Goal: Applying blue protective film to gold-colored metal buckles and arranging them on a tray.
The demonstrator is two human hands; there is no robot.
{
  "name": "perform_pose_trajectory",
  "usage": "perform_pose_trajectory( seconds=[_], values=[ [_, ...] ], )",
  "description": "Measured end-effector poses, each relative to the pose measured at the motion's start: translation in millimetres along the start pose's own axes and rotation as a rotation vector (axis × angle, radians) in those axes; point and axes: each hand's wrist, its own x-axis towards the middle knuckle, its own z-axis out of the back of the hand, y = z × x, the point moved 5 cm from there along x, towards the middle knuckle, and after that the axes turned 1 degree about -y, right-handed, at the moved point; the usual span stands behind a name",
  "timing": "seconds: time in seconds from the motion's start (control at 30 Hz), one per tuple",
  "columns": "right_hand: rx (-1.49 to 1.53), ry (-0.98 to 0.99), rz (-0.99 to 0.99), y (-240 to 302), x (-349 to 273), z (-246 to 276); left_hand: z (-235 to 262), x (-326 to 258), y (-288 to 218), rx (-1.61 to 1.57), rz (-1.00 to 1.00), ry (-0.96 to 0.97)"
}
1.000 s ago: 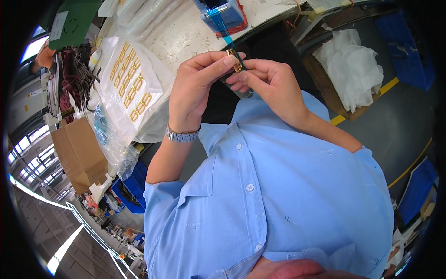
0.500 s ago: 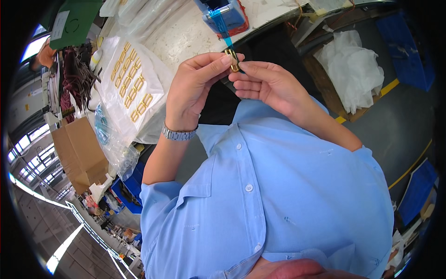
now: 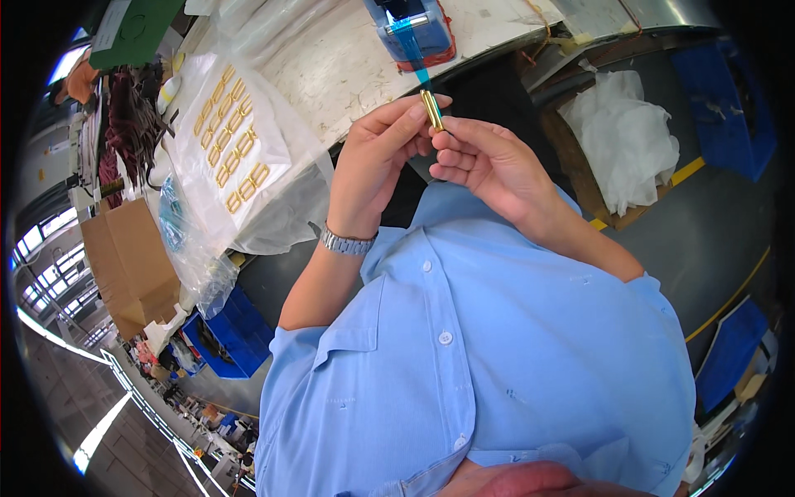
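My left hand (image 3: 369, 161) pinches the upper part of a shiny gold metal buckle frame (image 3: 431, 111) between thumb and fingers. At its lower end, my right hand (image 3: 501, 161) also grips it, with thumb and forefinger closed and the other fingers curled. A strip of translucent blue tape (image 3: 411, 50) runs from a blue tape dispenser (image 3: 439, 40) down to the buckle frame. Several similar gold frames (image 3: 234, 147) lie in rows on a white plastic sheet (image 3: 277, 137) to the left. My fingers hide part of the held frame.
The pale worktable (image 3: 331, 70) has its edge just beyond my hands. At right, a box holds crumpled white plastic (image 3: 621, 137). On the left are a cardboard box (image 3: 131, 263), clear plastic bags (image 3: 199, 269), dark red straps (image 3: 128, 124) and a blue bin (image 3: 236, 331).
Both hands have shifted slightly right in view with the buckle frame, and the table and dispenser have shifted too. The frame stays pinched, now showing more of its long side.
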Motion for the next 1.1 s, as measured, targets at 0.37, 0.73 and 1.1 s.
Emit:
perform_pose_trajectory(
  seconds=[0.37,0.73,1.1],
  values=[
    [-0.019,0.018,-0.029,17.2,-6.0,-16.8,-8.7,9.2,17.0,-0.332,0.261,0.008],
    [-0.938,0.068,0.460,55.7,14.6,-28.7,-2.5,14.9,13.7,-0.733,0.524,0.043],
    [-0.818,-0.035,0.500,45.7,28.0,-29.4,-17.5,6.0,10.0,-0.946,0.644,-0.161]
  ],
)
